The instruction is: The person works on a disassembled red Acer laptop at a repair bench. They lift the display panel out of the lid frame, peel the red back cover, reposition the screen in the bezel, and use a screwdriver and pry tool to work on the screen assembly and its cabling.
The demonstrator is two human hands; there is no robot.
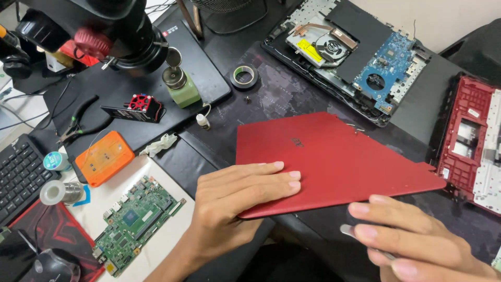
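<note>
Red laptop lid (334, 162), thin, stiff, smooth and likely slippery, rests under the left hand (245, 196), fingers pressed together flat near its edge, while the right hand (412, 240) pinches a slim metal tool (348, 231)

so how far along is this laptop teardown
Done: one opened laptop base lies with its blue board and fan bare, and a green board is out on the white mat. In hand: the left hand presses the red lid; the right hand holds a thin metal tool. Left: the lid looks unopened.

Electronics repair workshop: microscope (120, 31), opened laptop chassis (355, 57), loose green circuit board (136, 222), solder spools (60, 192), pliers (78, 120).
</note>
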